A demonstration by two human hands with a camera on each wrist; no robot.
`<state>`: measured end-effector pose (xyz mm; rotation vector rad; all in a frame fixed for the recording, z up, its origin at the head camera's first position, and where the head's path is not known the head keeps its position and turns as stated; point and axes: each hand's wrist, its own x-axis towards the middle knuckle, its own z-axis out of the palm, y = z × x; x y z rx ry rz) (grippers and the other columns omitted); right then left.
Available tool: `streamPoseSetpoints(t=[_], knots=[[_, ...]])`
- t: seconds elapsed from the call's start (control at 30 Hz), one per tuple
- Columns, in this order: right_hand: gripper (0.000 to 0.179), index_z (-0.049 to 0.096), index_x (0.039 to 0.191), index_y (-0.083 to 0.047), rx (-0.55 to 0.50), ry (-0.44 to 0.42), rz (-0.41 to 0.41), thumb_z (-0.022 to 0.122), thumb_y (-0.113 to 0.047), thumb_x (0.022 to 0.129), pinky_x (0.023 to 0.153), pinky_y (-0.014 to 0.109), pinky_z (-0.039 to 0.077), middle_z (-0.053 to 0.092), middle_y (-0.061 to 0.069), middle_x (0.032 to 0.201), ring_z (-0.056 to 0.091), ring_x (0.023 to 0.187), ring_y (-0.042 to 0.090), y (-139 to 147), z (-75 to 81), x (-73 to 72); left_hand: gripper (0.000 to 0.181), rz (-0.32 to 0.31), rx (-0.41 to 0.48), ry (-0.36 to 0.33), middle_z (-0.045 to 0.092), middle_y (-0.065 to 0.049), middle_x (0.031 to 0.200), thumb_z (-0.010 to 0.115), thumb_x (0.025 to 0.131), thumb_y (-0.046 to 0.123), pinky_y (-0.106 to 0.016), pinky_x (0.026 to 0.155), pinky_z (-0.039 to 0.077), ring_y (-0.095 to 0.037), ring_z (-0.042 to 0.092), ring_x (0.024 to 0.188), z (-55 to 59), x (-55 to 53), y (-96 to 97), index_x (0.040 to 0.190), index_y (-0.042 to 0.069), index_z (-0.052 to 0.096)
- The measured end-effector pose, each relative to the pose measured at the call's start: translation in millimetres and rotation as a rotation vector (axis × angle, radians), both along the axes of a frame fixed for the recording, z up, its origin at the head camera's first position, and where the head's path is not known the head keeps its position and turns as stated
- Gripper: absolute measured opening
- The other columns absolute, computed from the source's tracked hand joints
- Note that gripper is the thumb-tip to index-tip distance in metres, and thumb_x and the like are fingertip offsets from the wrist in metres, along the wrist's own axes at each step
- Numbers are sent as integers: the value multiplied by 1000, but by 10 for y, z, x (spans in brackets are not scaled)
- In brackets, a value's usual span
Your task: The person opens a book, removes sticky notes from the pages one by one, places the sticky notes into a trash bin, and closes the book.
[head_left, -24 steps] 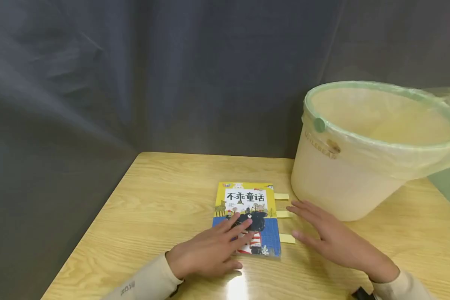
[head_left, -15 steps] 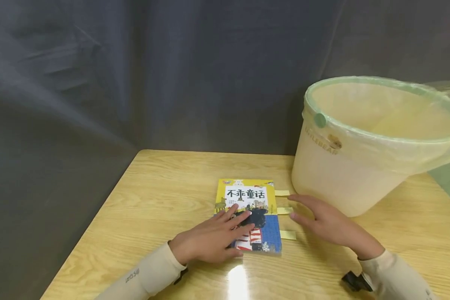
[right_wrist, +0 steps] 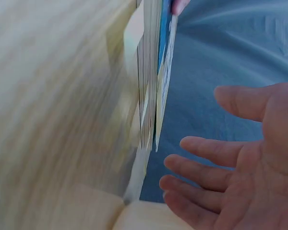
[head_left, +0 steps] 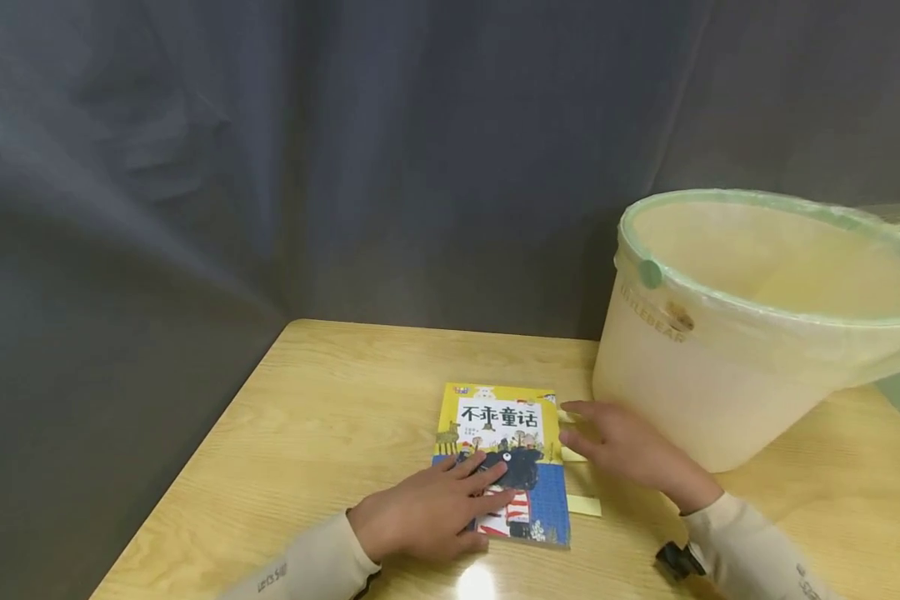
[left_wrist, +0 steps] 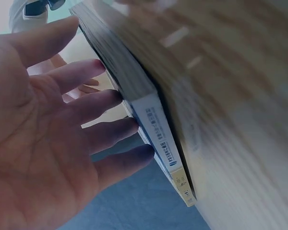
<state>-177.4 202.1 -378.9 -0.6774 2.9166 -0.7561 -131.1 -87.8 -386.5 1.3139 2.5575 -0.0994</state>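
In the head view, the book (head_left: pixel 506 429) lies left of the bin (head_left: pixel 682 392), yellow tabs (head_left: pixel 584 505) jutting right towards the right hand (head_left: pixel 626 442); the left hand (head_left: pixel 438 510) spreads across the cover, probably steadying it. Left wrist: fingers extended, touching, grasping nothing. Right wrist: fingers loosely parted, released, beside the book.

The book (head_left: pixel 521 458) lies on the table (head_left: pixel 330 417), left of the bin (head_left: pixel 720 375). Paper tabs (head_left: pixel 585 505) project from the book's right edge. The curtain (head_left: pixel 450 167) hangs at the table's far side.

Glossy wooden table (head_left: pixel 307 433), paper book (head_left: pixel 504 429), plastic bin (head_left: pixel 708 387)
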Motion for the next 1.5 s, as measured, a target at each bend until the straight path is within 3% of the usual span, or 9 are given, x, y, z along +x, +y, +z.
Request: streamPoseSetpoints(t=[0.2,0.4,0.53,0.8,0.93,1.07,1.3,1.5], knots=[[53,58,134,2,-7,-32,-17,60,-37,98,102,56,47,65,18,132,59,124,40,-26,-136,208,54,-6,27,-25,23,5,166,44,104,46,-46,118,35,-25,24,154,-122,223,-73,155,38,30],[55,53,139,1,-20,-23,-64,61,-34,98,104,59,44,58,24,138,55,127,45,64,-215,306,53,-56,37,114,28,4,165,47,103,44,-41,115,40,-24,30,151,-151,245,41,154,37,34],[56,49,143,1,-49,-63,-92,60,-33,99,106,61,42,53,26,142,51,131,47,96,-310,335,55,-77,24,135,31,4,163,52,101,43,-40,112,44,-24,33,150,-187,307,73,153,36,37],[54,46,142,8,-31,-54,-9,59,-24,100,103,58,45,59,24,137,54,128,44,47,-257,131,56,-123,31,165,38,3,160,56,98,47,-31,111,44,-23,40,146,-140,326,46,150,33,43],[53,47,143,4,0,-97,18,60,-23,99,102,56,46,64,20,132,58,124,41,-25,-194,13,56,-110,44,139,40,2,158,58,97,48,-29,111,44,-25,42,145,-120,311,12,149,33,45],[50,51,140,-1,20,-134,2,64,-21,96,99,53,49,68,16,125,62,119,37,-81,-172,-45,53,-145,66,168,45,0,155,56,97,50,-28,108,46,-25,48,140,-105,297,-9,146,32,49],[43,57,134,-3,-38,-130,22,67,-15,94,74,32,53,70,-1,95,66,86,13,-112,-175,-101,49,-246,76,278,54,1,147,50,98,54,-24,98,52,-21,57,131,-60,288,-51,143,33,53],[37,61,129,-6,-81,-166,68,66,-19,95,62,24,46,64,-6,81,55,69,4,-92,-204,-141,44,-327,67,285,56,3,144,41,102,53,-17,88,51,-15,60,121,-35,293,-67,139,33,56]])
